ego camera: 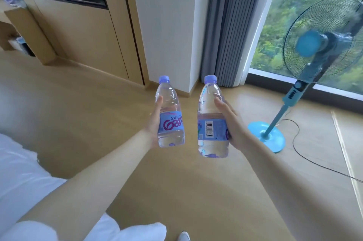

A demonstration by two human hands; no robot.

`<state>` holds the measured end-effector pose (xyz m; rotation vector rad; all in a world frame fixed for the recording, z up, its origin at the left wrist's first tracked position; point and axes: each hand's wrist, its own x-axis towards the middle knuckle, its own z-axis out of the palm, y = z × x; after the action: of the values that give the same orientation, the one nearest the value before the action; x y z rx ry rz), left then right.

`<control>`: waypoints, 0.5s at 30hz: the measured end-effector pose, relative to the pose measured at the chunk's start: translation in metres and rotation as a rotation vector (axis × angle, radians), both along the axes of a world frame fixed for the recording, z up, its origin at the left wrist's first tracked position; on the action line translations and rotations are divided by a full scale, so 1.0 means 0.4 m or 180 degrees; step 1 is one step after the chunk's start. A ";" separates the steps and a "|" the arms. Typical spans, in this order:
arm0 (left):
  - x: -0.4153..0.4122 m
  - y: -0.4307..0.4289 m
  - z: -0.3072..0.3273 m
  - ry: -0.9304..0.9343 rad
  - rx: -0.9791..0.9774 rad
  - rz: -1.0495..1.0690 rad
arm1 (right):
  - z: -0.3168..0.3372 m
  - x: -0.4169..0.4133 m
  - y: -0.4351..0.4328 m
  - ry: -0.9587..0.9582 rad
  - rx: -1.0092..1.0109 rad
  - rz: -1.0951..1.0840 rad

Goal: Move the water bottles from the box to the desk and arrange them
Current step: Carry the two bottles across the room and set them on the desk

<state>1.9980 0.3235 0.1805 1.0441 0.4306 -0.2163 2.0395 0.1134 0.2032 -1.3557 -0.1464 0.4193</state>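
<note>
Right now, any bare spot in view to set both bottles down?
Only floor: a wide bare stretch between the white bedding, the wooden cabinet and the fan base. It is crowded to the right, with the fan base plus its cord. No desk top shows clearly. Left hand grips the left bottle, right hand the right bottle.

Holds both bare forearms stretched forward, near each other and about level. Grips the left water bottle (170, 115) upright in the left hand (154, 125), thumb lying up its side. Clasps the right water bottle (211, 123) in the right hand (234, 123), thumb likewise raised, fingers hidden behind.
</note>
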 end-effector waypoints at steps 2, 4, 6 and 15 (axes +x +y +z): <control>0.059 0.023 0.000 0.0021 -0.0044 0.0082 | -0.006 0.064 0.035 0.0091 0.0008 -0.0028; 0.101 0.048 -0.012 0.0091 -0.0039 0.0132 | -0.013 0.121 0.072 0.0185 -0.0044 0.0010; 0.139 0.076 -0.027 0.0172 -0.0006 0.0136 | -0.024 0.180 0.106 0.0282 -0.0098 0.0061; 0.336 0.204 -0.111 0.0467 -0.0102 0.0788 | -0.096 0.508 0.263 0.0464 -0.0059 0.0505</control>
<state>2.1322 0.4052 0.1359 0.9369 0.6818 -0.0785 2.2427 0.2188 0.1650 -1.3311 -0.1301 0.6524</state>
